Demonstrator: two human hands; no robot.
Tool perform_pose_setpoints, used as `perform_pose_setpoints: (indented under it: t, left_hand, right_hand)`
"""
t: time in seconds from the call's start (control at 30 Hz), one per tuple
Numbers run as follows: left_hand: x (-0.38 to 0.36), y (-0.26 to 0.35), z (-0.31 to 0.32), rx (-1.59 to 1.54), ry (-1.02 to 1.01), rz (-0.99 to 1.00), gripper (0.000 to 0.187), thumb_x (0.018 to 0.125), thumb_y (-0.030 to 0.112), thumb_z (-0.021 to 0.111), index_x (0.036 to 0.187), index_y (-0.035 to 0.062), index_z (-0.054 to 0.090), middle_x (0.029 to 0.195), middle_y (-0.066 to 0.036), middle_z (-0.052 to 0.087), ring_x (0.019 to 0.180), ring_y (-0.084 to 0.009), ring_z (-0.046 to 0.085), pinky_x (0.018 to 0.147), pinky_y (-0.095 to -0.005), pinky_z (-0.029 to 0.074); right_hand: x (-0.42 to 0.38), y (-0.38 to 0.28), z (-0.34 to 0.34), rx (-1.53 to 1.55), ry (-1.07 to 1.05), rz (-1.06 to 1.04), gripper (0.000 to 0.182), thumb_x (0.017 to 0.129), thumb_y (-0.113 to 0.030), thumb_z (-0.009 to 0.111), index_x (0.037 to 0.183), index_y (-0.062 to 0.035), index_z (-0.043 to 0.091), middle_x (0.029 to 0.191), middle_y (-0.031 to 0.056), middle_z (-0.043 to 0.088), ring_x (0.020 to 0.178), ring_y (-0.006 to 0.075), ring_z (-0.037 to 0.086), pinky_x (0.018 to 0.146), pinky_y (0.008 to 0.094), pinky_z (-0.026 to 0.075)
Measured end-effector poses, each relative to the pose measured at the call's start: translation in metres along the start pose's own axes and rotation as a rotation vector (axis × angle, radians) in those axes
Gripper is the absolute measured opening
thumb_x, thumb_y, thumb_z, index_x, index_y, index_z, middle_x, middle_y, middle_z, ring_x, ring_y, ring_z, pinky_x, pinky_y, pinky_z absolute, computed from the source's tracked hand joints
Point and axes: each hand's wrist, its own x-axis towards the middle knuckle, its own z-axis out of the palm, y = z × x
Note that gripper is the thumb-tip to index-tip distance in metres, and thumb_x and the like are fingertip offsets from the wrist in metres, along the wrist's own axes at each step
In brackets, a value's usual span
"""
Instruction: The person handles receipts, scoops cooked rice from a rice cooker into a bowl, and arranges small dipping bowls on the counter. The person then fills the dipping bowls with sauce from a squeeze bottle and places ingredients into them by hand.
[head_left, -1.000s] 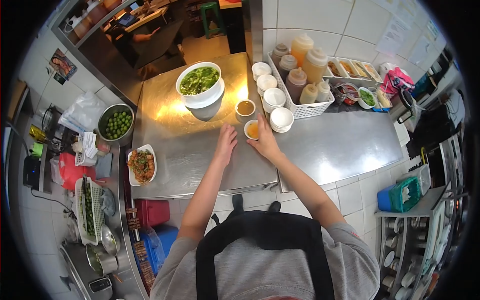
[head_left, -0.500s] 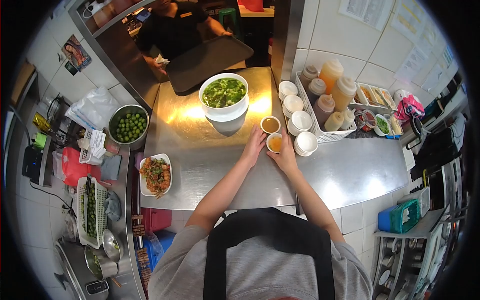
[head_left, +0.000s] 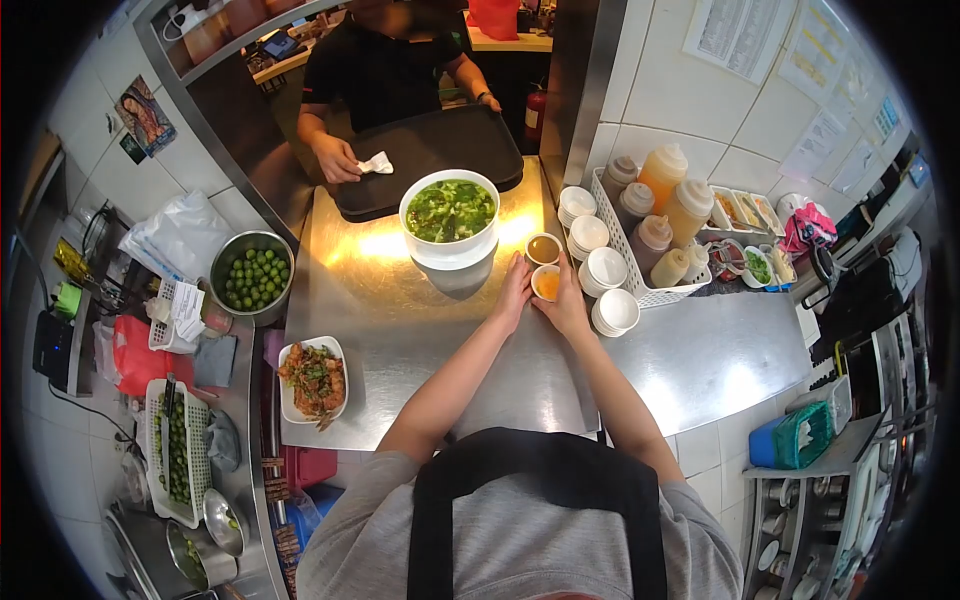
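Note:
Two small white cups stand one behind the other on the steel counter, a cup of brown sauce [head_left: 543,249] and, nearer me, a cup of orange sauce [head_left: 546,284]. My left hand [head_left: 512,292] is curved against their left side, fingertips by the brown sauce. From the right, my right hand [head_left: 567,302] curls round the orange sauce cup, its thumb at the near side. Just beyond my left hand is a large white bowl of green soup [head_left: 451,212]. Stacks of white cups [head_left: 604,270] stand close to my right hand.
Across the counter [head_left: 430,340] a person holds a dark tray [head_left: 440,145] and a white cloth [head_left: 376,164]. Squeeze bottles fill a white basket [head_left: 666,296] at right. Fried food in a white dish [head_left: 312,383] and a pot of green fruit [head_left: 253,270] are at left.
The person opposite has lowered the tray flatter and nearer the soup bowl, the hand with the cloth now over its left edge. My hands stay around the sauce cups.

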Motion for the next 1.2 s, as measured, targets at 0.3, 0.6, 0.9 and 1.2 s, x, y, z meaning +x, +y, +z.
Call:
perform_pose_setpoints:
  t: [0.3,0.6,0.9,1.2]
  left_hand:
    - [-0.058,0.057,0.011,0.448,0.255,0.383,0.07,0.092,0.053,0.034,0.144,0.0116,0.012,0.088,-0.005,0.057,0.065,-0.0087,0.049,0.053,-0.0208,0.037]
    - [-0.081,0.062,-0.014,0.213,0.178,-0.065,0.05,0.093,0.043,0.04,0.132,0.0123,0.033,0.077,-0.002,0.058,0.053,-0.0045,0.047,0.04,-0.0167,0.032]
    - [-0.162,-0.045,0.07,0.912,0.104,0.654,0.06,0.093,0.04,0.038,0.141,0.0058,0.023,0.143,-0.015,0.029,0.134,-0.0303,0.022,0.109,-0.043,0.015]
    - [-0.19,0.022,0.01,0.833,0.394,0.763,0.051,0.093,0.027,0.042,0.137,0.0034,0.031,0.142,-0.019,0.028,0.132,-0.0341,0.024,0.108,-0.0406,0.018]
  right_hand:
    - [0.014,0.004,0.01,-0.057,0.033,-0.066,0.104,0.06,-0.01,0.079,0.14,-0.0007,0.013,0.134,0.0287,0.031,0.124,0.0423,0.033,0.103,0.0421,0.031]
    - [-0.029,-0.006,-0.006,-0.057,-0.023,-0.125,0.104,0.063,-0.015,0.078,0.141,0.0,0.012,0.141,0.0298,0.019,0.131,0.0431,0.021,0.107,0.0419,0.024]
    - [-0.147,-0.05,-0.017,1.13,-0.179,0.166,0.061,0.098,-0.036,0.033,0.145,-0.0103,0.004,0.149,0.0139,0.014,0.131,0.0262,0.026,0.104,0.0389,0.03]
    - [-0.127,-0.101,-0.103,0.614,-0.559,-0.258,0.051,0.091,-0.024,0.05,0.133,0.0002,0.036,0.142,0.0163,0.032,0.133,0.0294,0.026,0.107,0.0409,0.022]
